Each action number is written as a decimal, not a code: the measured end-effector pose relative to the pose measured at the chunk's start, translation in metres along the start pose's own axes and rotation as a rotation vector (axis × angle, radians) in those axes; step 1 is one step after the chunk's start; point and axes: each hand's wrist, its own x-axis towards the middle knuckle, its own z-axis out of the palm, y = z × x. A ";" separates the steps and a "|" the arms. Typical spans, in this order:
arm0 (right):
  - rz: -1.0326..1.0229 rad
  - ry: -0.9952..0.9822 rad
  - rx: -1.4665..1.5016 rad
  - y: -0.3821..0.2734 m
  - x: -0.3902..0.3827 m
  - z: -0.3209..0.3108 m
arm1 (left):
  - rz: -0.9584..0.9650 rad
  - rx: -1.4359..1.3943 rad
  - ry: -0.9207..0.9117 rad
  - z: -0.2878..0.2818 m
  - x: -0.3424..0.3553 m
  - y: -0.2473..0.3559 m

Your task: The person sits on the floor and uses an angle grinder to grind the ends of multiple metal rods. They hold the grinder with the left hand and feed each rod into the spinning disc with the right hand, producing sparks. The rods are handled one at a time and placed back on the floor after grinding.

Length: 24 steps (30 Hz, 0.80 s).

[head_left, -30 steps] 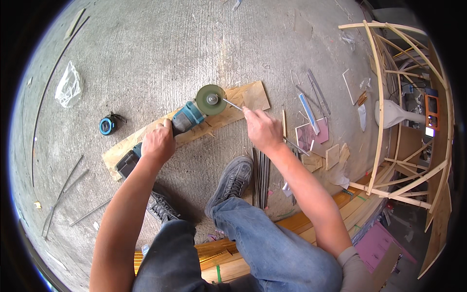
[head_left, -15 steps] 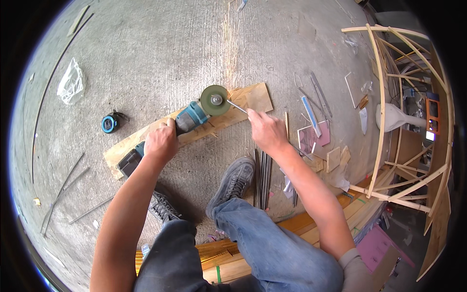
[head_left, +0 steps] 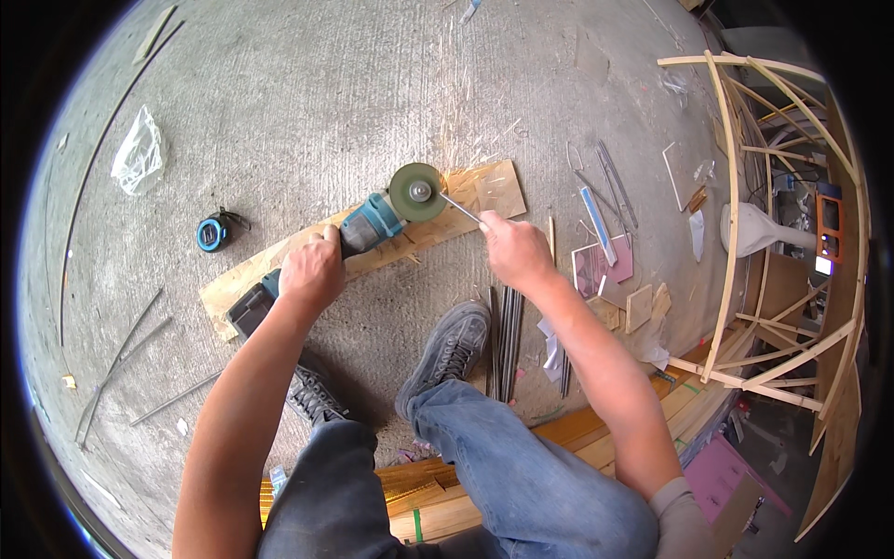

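My left hand [head_left: 311,272] is closed round the body of a teal and black angle grinder [head_left: 371,222], which lies slanted over a long wooden board [head_left: 498,191] on the floor. Its olive cutting disc [head_left: 410,186] faces up toward me. My right hand [head_left: 517,248] grips a thin metal rod [head_left: 458,205], whose far end meets the right edge of the disc; whether it is touching is hard to tell. Sparks [head_left: 449,126] streak away from there across the concrete. Part of the rod is hidden under my right hand and forearm.
A tape measure [head_left: 211,233] and plastic bag [head_left: 137,149] lie left. Loose rods [head_left: 506,340] are beside my shoe [head_left: 445,354]. Acrylic scraps [head_left: 596,270] and offcuts [head_left: 638,307] lie right. A wooden lattice frame [head_left: 731,168] stands at far right, planks [head_left: 419,503] beneath my legs.
The whole view has shifted slightly, mostly rightward, with both hands keeping their grips. Sparks became bright and dense half a second ago and now spread thinner and wider.
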 end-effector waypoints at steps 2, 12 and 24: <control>0.031 -0.026 0.014 -0.001 0.000 -0.002 | 0.004 0.004 0.011 0.002 0.001 -0.001; 0.230 -0.239 0.412 -0.002 0.007 -0.013 | -0.010 -0.004 0.020 0.002 0.000 0.000; 0.672 -0.554 1.214 0.015 0.007 -0.008 | 0.015 0.004 0.006 0.001 0.000 0.000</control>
